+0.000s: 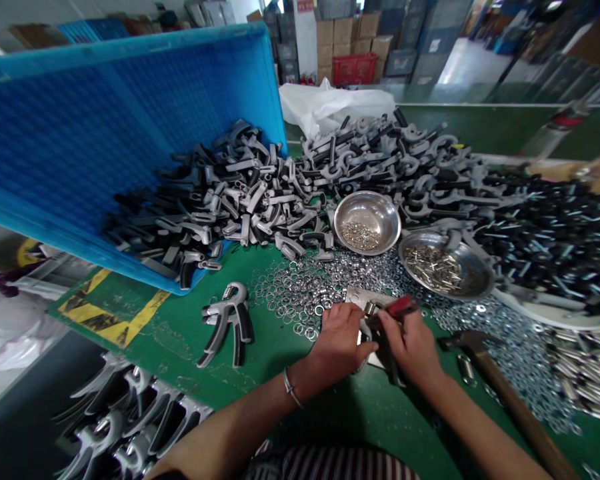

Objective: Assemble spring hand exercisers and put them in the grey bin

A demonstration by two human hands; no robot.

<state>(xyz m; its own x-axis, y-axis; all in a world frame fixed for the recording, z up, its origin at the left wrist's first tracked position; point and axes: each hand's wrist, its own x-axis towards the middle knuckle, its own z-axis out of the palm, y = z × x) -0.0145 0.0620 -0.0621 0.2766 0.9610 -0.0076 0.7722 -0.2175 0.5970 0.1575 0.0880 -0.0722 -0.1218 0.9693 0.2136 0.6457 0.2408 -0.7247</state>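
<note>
My left hand [340, 340] and my right hand [410, 347] work together low in the middle of the view, over a steel plate [356, 294] on the green mat. Between them is a grey and black hand grip exerciser [375, 340] with a coil spring [369, 308] at its top, partly hidden by my fingers. My left fingers curl over the grip. My right hand holds a red-handled tool [400, 307], and its tip is hidden. An assembled hand grip exerciser [227, 327] lies on the mat left of my left hand.
A tipped blue plastic crate [130, 133] spills a heap of grey and black grip handles [240, 193]. Steel bowls [367, 222] hold small parts, and loose washers [300, 293] cover the mat. A wooden-handled hammer [510, 393] lies right; black-handled parts [550, 247] heap behind it.
</note>
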